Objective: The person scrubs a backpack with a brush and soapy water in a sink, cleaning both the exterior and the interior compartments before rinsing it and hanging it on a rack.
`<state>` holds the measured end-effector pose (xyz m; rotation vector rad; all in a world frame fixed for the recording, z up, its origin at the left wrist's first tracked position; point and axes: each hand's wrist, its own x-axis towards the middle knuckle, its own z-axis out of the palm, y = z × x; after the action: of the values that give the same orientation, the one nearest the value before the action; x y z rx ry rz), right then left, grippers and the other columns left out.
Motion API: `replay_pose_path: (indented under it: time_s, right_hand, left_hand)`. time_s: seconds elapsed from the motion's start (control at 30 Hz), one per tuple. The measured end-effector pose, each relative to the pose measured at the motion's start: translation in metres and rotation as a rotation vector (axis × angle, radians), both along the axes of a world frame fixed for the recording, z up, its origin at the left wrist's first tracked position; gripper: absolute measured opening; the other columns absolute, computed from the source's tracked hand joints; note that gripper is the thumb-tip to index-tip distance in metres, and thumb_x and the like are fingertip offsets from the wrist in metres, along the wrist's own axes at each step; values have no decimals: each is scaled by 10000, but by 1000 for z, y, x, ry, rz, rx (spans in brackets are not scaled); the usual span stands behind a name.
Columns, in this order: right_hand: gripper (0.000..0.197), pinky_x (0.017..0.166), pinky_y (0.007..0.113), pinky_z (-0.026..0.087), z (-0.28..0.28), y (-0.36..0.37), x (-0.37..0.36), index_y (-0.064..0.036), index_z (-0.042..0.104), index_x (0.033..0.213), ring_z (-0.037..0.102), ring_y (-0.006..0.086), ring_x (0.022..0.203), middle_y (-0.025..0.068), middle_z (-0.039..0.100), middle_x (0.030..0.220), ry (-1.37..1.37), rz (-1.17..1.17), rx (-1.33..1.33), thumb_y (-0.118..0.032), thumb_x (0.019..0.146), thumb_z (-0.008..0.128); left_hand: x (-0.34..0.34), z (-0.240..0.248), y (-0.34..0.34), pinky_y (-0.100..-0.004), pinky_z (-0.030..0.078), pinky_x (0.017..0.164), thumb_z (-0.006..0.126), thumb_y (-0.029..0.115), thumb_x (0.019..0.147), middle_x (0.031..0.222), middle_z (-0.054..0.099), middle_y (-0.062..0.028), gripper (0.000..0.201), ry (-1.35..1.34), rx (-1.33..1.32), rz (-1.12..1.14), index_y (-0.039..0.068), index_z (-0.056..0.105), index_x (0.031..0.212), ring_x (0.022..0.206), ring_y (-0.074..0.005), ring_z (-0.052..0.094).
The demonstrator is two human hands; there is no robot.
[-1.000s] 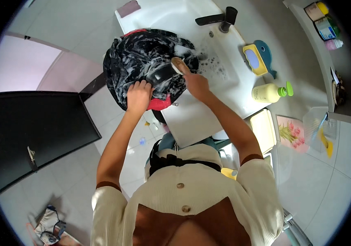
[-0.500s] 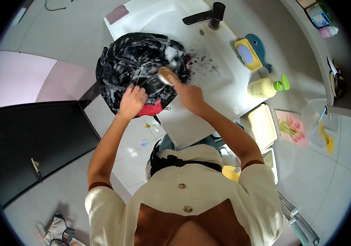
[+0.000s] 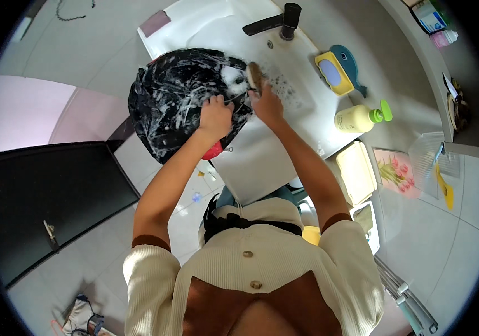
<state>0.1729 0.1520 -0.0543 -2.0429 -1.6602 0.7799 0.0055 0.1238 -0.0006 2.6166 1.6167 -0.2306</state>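
A wet black bag [image 3: 164, 106], streaked with white suds, lies over the left side of the white washbasin [image 3: 262, 173] and overhangs its edge. A red patch [image 3: 213, 151] and a metal zip pull [image 3: 228, 149] show along its near edge. My left hand [image 3: 216, 119] is on the bag's right part, its fingers curled into the soapy fabric. Just right of it, my right hand [image 3: 267, 106] grips a wooden scrubbing brush [image 3: 254, 75] with pale bristles. The brush is at the bag's right edge, beside a clump of foam [image 3: 233, 78].
A black tap [image 3: 290, 22] rises at the basin's back. Along the right stand a whale-shaped soap dish [image 3: 348, 64] and a yellow pump bottle [image 3: 354, 119] with a green top. A mauve block [image 3: 154, 23] sits on the far left rim. A black door [image 3: 55, 196] is at left.
My left hand has moved right and away from me across the bag, off the red patch. My right hand has taken the brush farther away and to the right, to the bag's edge.
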Motion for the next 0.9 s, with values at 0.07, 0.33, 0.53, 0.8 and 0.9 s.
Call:
replay_pose_path:
  time_s: [0.07, 0.33, 0.53, 0.8, 0.9]
  right_hand:
    - [765, 898, 472, 442, 6, 22, -4, 20, 353, 1347, 547, 388, 1088, 221, 549, 1221, 52, -126, -161, -510, 835, 558]
    - [237, 485, 292, 431, -39, 69, -12, 16, 479, 1045, 513, 177, 691, 147, 519, 893, 1100, -546, -632, -56, 846, 585]
    - [326, 543, 346, 479, -63, 33, -10, -122, 422, 1153, 557, 237, 732, 114, 514, 931, 1350, -386, -406, -75, 871, 580]
    - [609, 702, 450, 487, 25, -39, 3, -285, 271, 1428, 628, 355, 773, 156, 652, 906, 39, 452, 14, -120, 882, 483]
    - [586, 690, 433, 497, 17, -45, 14, -268, 364, 1386, 631, 339, 786, 136, 658, 851, -44, 538, -112, -95, 846, 507]
  left_hand:
    - [4, 6, 1, -429, 469, 811, 685, 199, 689, 1041, 515, -149, 367, -49, -37, -8, 119, 639, 1045, 990, -316, 514]
    - [-8, 29, 1, -329, 434, 815, 514, 122, 802, 1203, 488, -92, 326, 31, 287, -225, 159, 646, 1099, 986, -258, 478]
    - [-36, 4, -11, -346, 387, 820, 504, 147, 818, 1172, 535, -65, 335, 69, 258, -306, 136, 629, 1129, 1015, -248, 459]
    - [-34, -11, -19, -353, 393, 783, 523, 127, 784, 1071, 548, -56, 347, -2, 261, -213, 120, 642, 1109, 983, -269, 476]
    - [-39, -17, -24, -367, 397, 751, 539, 108, 751, 965, 537, -56, 319, -169, 295, -212, 71, 656, 1045, 940, -286, 491]
